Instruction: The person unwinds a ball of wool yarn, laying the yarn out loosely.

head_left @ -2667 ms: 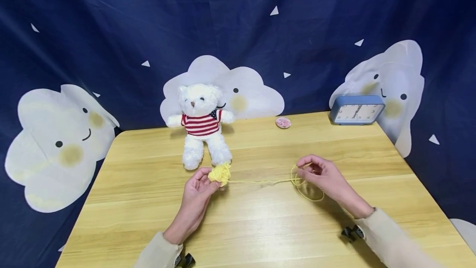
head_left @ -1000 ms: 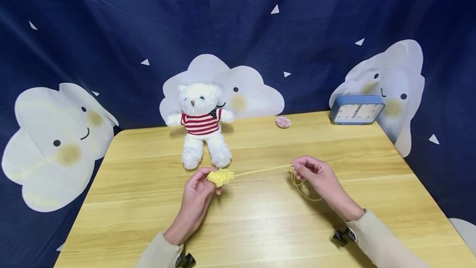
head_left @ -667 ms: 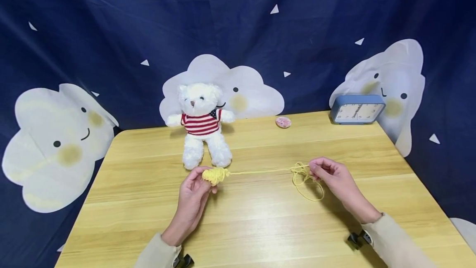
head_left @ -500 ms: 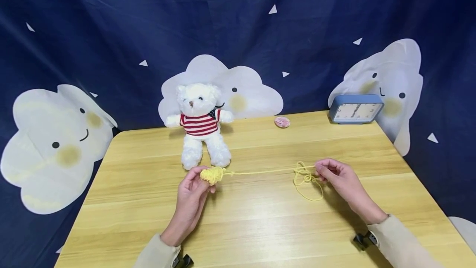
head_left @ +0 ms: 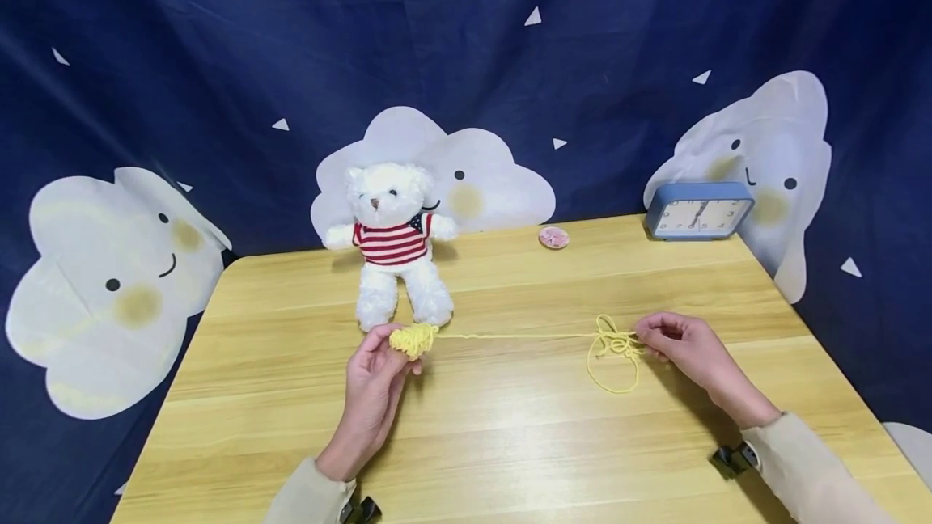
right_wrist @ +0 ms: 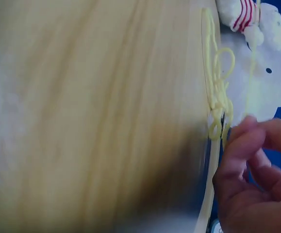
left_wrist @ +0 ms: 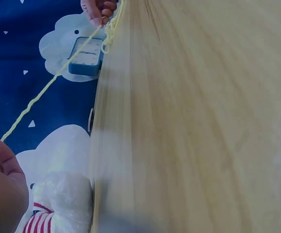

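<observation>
A small wound bundle of yellow yarn (head_left: 412,340) sits in my left hand (head_left: 374,378), pinched between thumb and fingers. From it a single strand (head_left: 517,335) runs nearly straight to the right. My right hand (head_left: 692,350) pinches that strand between thumb and forefinger. Beside its fingertips lies a loose tangle of loops (head_left: 615,346), which the right wrist view also shows as yellow loops (right_wrist: 220,97) hanging near the fingers. In the left wrist view the strand (left_wrist: 43,90) stretches from the left thumb up to the other hand.
Behind my left hand a white teddy bear (head_left: 396,245) in a striped shirt sits on the wooden table (head_left: 510,443). A pink round object (head_left: 554,238) lies at the back edge. A blue clock (head_left: 701,211) stands at the back right, before a dark blue cloud-patterned curtain (head_left: 473,47).
My right hand has moved to the right, pulling the strand longer and dragging the loose loops along. My left hand, still holding the bundle, has shifted slightly left.
</observation>
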{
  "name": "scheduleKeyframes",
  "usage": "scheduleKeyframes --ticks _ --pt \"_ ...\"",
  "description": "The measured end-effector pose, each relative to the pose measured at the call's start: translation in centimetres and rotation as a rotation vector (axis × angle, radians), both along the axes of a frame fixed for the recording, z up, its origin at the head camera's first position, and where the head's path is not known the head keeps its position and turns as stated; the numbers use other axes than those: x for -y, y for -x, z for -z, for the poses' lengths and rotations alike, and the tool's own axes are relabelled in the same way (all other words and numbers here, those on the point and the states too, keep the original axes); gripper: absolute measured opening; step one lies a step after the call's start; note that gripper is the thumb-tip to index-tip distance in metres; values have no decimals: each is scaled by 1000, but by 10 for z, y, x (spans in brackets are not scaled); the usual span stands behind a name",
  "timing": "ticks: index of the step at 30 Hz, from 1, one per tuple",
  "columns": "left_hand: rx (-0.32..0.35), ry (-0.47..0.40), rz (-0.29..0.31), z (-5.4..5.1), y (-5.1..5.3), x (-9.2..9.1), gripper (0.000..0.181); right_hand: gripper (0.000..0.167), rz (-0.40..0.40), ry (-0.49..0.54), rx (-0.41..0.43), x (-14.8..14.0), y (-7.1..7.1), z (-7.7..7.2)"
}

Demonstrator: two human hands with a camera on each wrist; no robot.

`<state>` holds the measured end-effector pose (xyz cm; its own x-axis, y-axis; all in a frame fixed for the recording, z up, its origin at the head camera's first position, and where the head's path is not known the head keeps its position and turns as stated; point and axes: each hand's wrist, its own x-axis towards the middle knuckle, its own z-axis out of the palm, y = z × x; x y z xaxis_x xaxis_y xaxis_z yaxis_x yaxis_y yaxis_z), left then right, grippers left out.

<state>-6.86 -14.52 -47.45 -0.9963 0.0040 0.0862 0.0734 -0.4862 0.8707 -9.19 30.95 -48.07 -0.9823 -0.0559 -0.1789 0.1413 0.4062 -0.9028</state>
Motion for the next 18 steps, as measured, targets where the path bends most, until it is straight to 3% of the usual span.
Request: scheduleKeyframes --ticks 10,18 --pt "27 21 22 2 1 -8 29 20 -84 -75 22 0 1 3" --pt "70 35 84 3 2 -14 32 21 -66 -72 5 5 -5 -2"
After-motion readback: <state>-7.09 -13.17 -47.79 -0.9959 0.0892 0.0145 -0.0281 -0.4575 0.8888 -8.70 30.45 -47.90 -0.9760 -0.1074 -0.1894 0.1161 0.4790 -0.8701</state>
